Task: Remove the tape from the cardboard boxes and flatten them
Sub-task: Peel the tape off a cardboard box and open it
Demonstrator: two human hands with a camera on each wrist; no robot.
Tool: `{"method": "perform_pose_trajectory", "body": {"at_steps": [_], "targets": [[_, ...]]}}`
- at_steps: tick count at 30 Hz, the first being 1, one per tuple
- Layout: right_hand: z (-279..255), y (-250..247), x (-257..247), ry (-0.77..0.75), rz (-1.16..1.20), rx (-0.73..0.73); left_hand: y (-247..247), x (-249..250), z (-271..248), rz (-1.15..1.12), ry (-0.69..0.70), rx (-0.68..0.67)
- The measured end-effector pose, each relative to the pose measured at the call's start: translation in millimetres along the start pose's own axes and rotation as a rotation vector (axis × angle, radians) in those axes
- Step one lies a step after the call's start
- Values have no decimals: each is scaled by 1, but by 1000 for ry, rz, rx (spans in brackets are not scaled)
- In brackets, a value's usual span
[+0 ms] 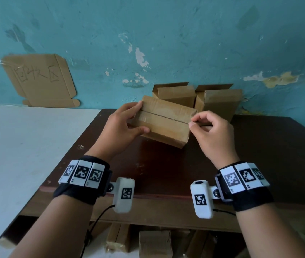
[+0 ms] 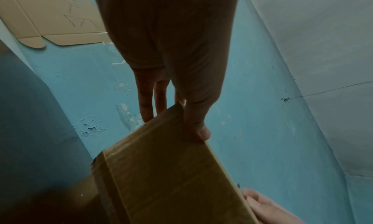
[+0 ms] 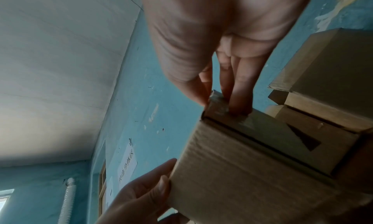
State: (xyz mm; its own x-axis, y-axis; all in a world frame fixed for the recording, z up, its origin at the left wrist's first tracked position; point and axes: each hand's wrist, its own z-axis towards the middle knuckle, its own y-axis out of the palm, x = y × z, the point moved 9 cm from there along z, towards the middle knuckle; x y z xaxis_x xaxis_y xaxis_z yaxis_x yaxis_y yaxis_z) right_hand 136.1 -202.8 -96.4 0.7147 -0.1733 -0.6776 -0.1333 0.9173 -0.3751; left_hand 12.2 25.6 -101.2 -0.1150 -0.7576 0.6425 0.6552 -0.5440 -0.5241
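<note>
Our dark table (image 1: 259, 146) carries two opened boxes (image 1: 218, 103) at the wall. In front of them we hold a taped box (image 1: 164, 123) tilted: left hand (image 1: 118, 127) grips its left end, right hand (image 1: 211, 135) pinches the tape (image 1: 166, 118) at the right end.

Right hand (image 1: 213, 135) fingertips curled at taped box (image 1: 164, 121) end, contact hidden; boxes under table (image 1: 153, 243) cut off, blurred
</note>
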Motion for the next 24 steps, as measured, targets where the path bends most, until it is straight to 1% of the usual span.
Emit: {"method": "perform_pose_trajectory", "body": {"at_steps": [3,5,7,9,12,13,15,17,19,21,24], "targets": [[0,6,6,137,221,-44,-8,-13,1,-83,-77,34],[0,11,3,147,304,-71,-12,-20,1,-162,-121,46],[0,17,-1,138,314,-110,-12,-21,0,-242,-138,42],[0,21,-1,121,254,-139,-10,-20,-2,-336,-142,15],[0,23,-7,35,133,-132,-2,-18,-4,-415,-146,-86],[-2,22,-12,-12,89,-112,2,-17,-5,-375,-146,-134],[-6,22,-27,-115,-4,-60,11,-17,-7,-206,-156,-215],[-11,23,-45,-218,-91,-17,20,-20,-8,-130,-177,-225],[-14,25,-59,-295,-153,3,24,-23,-8,-180,-189,-207],[-16,26,-65,-328,-181,-9,26,-27,-8,-238,-202,-209],[-16,23,-66,-333,-163,-24,25,-25,-10,-281,-202,-226]]}}
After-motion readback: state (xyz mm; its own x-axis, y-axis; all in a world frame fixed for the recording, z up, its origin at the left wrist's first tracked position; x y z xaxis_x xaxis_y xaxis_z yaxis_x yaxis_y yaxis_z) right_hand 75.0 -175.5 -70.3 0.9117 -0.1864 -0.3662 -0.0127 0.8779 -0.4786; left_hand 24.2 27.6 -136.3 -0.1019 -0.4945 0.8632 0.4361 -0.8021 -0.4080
